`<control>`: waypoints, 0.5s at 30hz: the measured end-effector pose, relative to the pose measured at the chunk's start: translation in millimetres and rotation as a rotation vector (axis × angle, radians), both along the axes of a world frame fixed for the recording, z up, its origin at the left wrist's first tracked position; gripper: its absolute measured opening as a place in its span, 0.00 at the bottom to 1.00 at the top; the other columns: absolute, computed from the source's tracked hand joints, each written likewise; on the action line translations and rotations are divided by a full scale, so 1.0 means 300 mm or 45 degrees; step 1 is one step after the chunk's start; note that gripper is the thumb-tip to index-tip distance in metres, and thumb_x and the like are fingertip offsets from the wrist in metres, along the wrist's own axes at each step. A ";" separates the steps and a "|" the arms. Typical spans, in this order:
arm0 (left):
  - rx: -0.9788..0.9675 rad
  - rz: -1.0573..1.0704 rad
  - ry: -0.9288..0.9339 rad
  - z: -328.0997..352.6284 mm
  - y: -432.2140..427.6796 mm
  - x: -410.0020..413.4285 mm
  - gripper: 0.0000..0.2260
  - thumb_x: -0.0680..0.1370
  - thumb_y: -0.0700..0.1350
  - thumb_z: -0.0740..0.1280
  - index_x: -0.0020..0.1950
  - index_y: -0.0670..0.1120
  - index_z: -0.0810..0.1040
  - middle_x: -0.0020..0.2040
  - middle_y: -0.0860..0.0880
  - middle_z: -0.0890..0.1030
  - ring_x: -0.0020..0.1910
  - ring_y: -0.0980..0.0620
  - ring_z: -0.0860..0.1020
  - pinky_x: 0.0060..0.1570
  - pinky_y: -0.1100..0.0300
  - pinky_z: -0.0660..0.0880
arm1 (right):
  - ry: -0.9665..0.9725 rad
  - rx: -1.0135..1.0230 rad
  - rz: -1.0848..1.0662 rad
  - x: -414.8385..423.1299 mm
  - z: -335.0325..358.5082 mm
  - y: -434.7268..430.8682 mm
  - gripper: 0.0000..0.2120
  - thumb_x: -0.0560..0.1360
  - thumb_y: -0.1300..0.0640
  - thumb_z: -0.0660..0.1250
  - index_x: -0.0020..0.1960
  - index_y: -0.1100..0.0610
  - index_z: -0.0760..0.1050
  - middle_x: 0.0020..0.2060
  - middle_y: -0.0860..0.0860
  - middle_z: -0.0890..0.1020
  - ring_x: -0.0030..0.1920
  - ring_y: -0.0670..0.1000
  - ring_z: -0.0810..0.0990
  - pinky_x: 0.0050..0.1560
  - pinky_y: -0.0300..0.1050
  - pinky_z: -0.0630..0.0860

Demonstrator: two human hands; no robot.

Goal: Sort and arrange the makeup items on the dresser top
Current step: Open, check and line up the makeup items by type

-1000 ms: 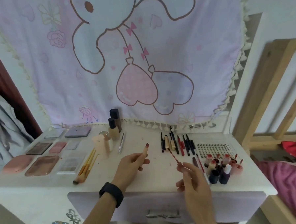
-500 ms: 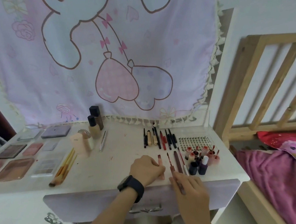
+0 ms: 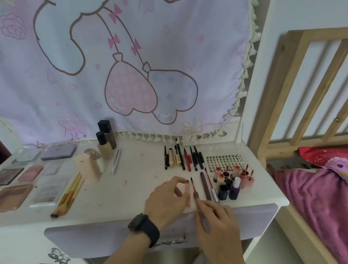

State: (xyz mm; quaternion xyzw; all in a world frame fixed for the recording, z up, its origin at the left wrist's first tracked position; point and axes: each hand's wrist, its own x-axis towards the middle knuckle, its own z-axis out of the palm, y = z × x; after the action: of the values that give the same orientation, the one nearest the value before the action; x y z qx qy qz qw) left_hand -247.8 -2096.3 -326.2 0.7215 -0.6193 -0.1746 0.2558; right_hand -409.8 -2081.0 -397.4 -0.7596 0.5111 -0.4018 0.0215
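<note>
A second ago I held the peach lip tube (image 3: 187, 193) and red lip wand (image 3: 193, 186) in the air. Now both lie on the worktop (image 3: 138, 182), just left of the small bottles (image 3: 229, 185) and beside the other wands (image 3: 206, 186), so they are nearly sorted. Each runs front to back, tip toward the wall. My right hand (image 3: 217, 219) pinches the wand's near end. My left hand (image 3: 165, 198) arches over the tube, and I cannot tell if it still grips.

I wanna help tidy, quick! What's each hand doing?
Left hand: at the pink tube; grip cannot be told.
Right hand: pinching the red lip wand.
</note>
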 end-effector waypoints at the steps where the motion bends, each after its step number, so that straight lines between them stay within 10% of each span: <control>1: -0.032 -0.051 -0.021 -0.009 0.012 0.005 0.12 0.78 0.63 0.61 0.62 0.66 0.72 0.46 0.63 0.78 0.43 0.63 0.75 0.42 0.65 0.75 | 0.023 -0.007 0.005 -0.002 0.002 0.002 0.19 0.65 0.59 0.82 0.55 0.58 0.85 0.48 0.49 0.85 0.46 0.50 0.80 0.47 0.40 0.80; 15: -0.103 -0.247 -0.091 -0.066 0.007 -0.006 0.16 0.79 0.60 0.63 0.67 0.61 0.76 0.56 0.60 0.77 0.48 0.61 0.69 0.51 0.63 0.74 | 0.136 -0.014 -0.051 -0.001 0.069 -0.021 0.15 0.63 0.59 0.83 0.49 0.57 0.86 0.42 0.48 0.86 0.40 0.52 0.80 0.37 0.42 0.81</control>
State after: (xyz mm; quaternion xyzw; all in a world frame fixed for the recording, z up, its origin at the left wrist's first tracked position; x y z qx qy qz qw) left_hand -249.7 -2094.3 -345.8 0.6531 -0.7014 -0.1476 0.2444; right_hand -410.1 -2087.3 -376.7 -0.7697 0.5243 -0.3638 -0.0180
